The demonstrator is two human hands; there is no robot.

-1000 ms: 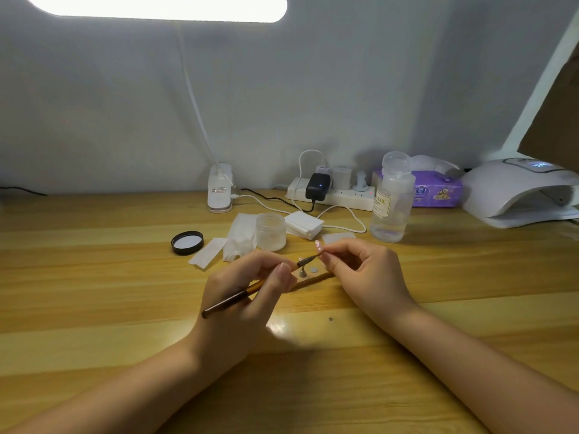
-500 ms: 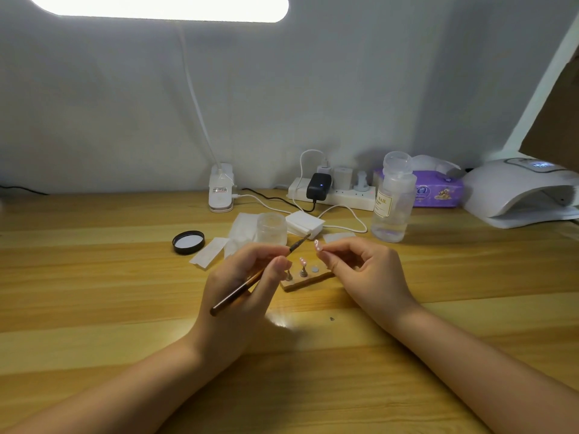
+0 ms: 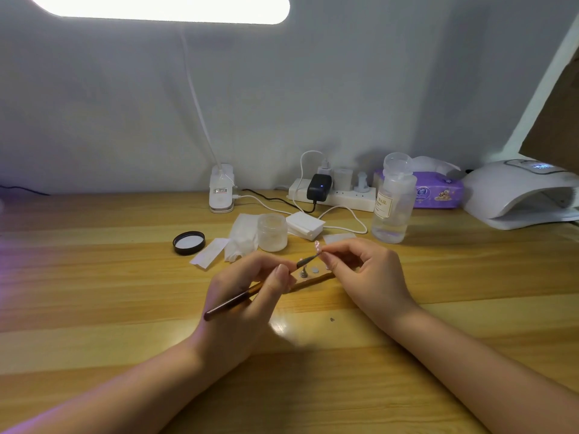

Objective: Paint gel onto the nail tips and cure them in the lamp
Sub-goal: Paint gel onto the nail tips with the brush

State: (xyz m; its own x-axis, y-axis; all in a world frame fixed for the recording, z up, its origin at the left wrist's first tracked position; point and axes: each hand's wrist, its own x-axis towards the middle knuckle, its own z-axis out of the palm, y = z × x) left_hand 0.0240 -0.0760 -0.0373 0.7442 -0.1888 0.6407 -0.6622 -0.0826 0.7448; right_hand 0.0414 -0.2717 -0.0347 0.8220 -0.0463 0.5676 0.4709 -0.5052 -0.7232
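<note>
One small pink nail tip (image 3: 317, 246) is pinched by the right hand (image 3: 369, 274) above the wooden stand (image 3: 313, 278); the brown-handled brush (image 3: 250, 292), gripped by the left hand (image 3: 244, 296), is brought back against it, so painting is resumed.

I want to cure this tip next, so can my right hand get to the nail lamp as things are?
Probably yes. The lamp sits at the table's far right, its opening facing the right hand, with only bare table between. The hand already pinches the tip.

Bright overhead lamp (image 3: 163, 7); glare, edges warped.
</note>
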